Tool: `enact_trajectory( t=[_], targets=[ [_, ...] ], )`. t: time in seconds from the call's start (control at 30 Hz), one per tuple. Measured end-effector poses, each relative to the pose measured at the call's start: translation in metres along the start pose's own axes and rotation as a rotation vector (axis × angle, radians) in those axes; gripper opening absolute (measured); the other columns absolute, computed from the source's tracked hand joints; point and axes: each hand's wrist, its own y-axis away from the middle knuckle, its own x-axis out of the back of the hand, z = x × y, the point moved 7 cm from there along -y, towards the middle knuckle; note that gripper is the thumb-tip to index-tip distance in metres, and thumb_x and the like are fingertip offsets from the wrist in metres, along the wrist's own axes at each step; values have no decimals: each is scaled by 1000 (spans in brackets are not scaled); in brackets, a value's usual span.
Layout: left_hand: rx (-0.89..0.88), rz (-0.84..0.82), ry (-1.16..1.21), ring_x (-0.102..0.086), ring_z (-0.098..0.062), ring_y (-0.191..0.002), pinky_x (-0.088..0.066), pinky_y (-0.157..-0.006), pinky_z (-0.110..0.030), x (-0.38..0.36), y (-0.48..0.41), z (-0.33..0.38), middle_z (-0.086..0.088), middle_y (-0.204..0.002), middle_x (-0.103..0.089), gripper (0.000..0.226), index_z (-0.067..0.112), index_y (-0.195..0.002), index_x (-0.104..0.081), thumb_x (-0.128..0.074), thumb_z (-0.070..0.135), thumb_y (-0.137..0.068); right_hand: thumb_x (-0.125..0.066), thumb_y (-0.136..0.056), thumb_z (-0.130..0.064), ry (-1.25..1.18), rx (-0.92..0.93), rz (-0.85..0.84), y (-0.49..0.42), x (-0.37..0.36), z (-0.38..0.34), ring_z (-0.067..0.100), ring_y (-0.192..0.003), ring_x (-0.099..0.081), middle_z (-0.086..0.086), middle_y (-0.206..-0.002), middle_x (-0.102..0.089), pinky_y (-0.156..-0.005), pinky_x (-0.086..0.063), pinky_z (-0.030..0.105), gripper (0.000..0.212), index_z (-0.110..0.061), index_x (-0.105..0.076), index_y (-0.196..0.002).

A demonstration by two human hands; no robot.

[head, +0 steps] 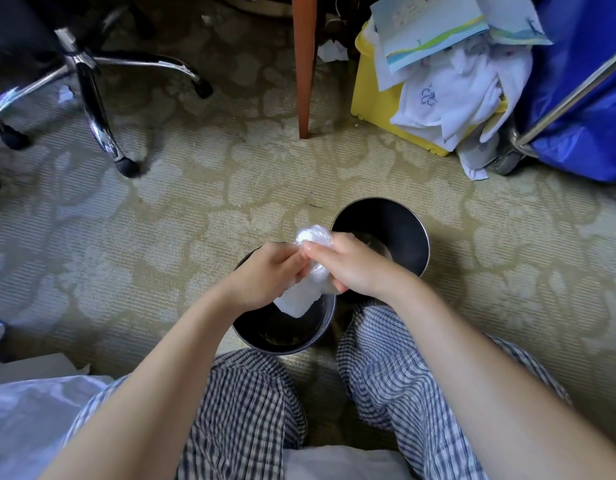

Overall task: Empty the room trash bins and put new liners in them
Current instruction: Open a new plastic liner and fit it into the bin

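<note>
Left hand [265,277] and right hand [353,268] both gripping crumpled white plastic liner [304,298], over near round metal bin [282,339], twin bin [398,218] just beside

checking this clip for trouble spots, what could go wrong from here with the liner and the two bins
1. The liner is wadded between the left hand and right hand. Tugging the thin film apart may tear it, or one grip may slip.
2. The near bin stands unlined by the knees, close to the far bin. A bump could tip one over.
</note>
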Motion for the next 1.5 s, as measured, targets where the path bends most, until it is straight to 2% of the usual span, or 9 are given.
enact_trajectory(
  t=[0.13,0.27,0.37,0.57,0.73,0.93,1.2,1.33,1.5],
  targets=[
    [-54,35,-39,-33,-2,-46,-32,-50,-17,5,8,5,12,-50,-39,38,15,-63,-45,-40,16,-101,-45,-91,-53,-4,-5,27,3,6,2,4,-36,-44,-7,-36,-45,-57,-41,28,52,-3,-57,-88],
    [-83,107,-77,-37,-2,-47,-33,-50,-15,16,29,16,11,-52,-39,35,13,-65,-46,-42,16,-100,-53,-85,-58,101,90,85,22,18,-11,3,-51,-46,-10,-56,-49,-59,-38,31,40,-22,-51,-68],
    [-96,125,-112,-36,-6,-50,-34,-51,-26,23,53,23,11,-53,-39,35,12,-66,-47,-42,28,-97,-53,-69,-72,245,122,108,46,27,-17,11,-75,-59,-7,-76,-63,-75,-48,38,48,-25,-59,-77],
    [-170,171,-272,-36,-6,-51,-31,-50,-18,28,110,60,14,-51,-41,34,22,-63,-43,-38,44,-88,-55,-74,-63,311,203,143,110,41,-45,11,-85,-60,-9,-84,-64,-82,-50,44,35,-30,-63,-82],
    [-210,210,-425,-48,-5,-62,-39,-62,-20,28,142,96,14,-65,-53,29,29,-69,-54,-45,28,-96,-58,-88,-46,462,232,245,165,51,-77,15,-82,-58,-6,-83,-62,-77,-50,39,18,-28,-61,-85],
    [-388,319,-715,-44,-1,-85,-35,-75,-17,16,189,149,19,-87,-46,48,26,-89,-70,-34,56,-82,-55,-92,-38,618,267,366,230,53,-109,16,-92,-59,-10,-97,-65,-78,-50,35,12,-35,-64,-97],
    [-475,325,-799,-45,-10,-75,-36,-64,-19,-21,247,209,2,-70,-46,41,4,-71,-58,-56,43,-85,-57,-89,-41,683,325,600,327,57,-122,16,-98,-56,-14,-101,-63,-71,-38,30,17,-38,-61,-105],
    [-548,344,-779,-47,-9,-76,-38,-67,-20,-37,268,238,4,-73,-49,23,7,-74,-60,-65,26,-86,-55,-90,-40,664,342,677,368,60,-120,15,-86,-53,-16,-81,-51,-68,-40,32,14,-28,-61,-95],
    [-595,378,-770,-50,10,-84,-38,-73,-6,-47,270,266,16,-79,-55,7,14,-89,-66,-67,20,-85,-52,-92,-42,681,303,737,392,77,-115,14,-82,-51,-11,-90,-58,-68,-35,30,15,-30,-61,-96]
  ],
)
